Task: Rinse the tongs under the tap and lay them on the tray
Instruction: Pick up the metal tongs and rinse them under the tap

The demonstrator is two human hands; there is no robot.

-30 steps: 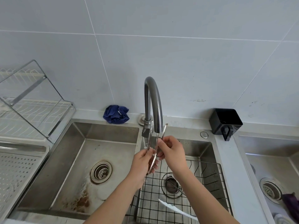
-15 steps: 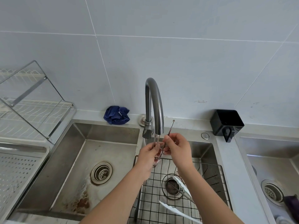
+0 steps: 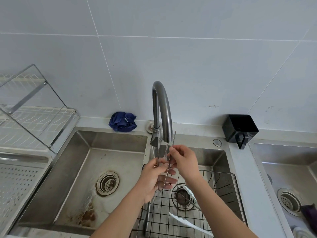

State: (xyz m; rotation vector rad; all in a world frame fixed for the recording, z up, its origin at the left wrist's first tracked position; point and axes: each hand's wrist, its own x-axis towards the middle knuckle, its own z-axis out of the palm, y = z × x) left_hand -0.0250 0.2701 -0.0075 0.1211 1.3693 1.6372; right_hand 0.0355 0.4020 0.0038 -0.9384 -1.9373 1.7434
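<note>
Here, tongs point(image 3: 173, 140) stood upright under the tap point(image 3: 163, 103), in running water. Left hand point(image 3: 152, 179) pinched one arm low, right hand point(image 3: 184, 162) pinched the other just below the tap. Wet metal, light pinches: I feared a slip before reaching the tray point(image 3: 25, 156), well left of the tap.

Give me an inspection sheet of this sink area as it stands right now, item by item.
Surface: steel left basin, rust-brown stains near its front; wire rack in the middle basin.
Job's things: tongs spread open under the running tap; perforated tray at far left, no tongs on it.
Clutter: white-tipped tongs lying on the wire rack; blue cloth; black holder.
Grippers: left hand holds the tongs low, thumb over one arm; right hand pinches the other arm higher up.
Cables: nothing seen.
Surroundings: tiled wall, dish rack at left, another sink at right.
</note>
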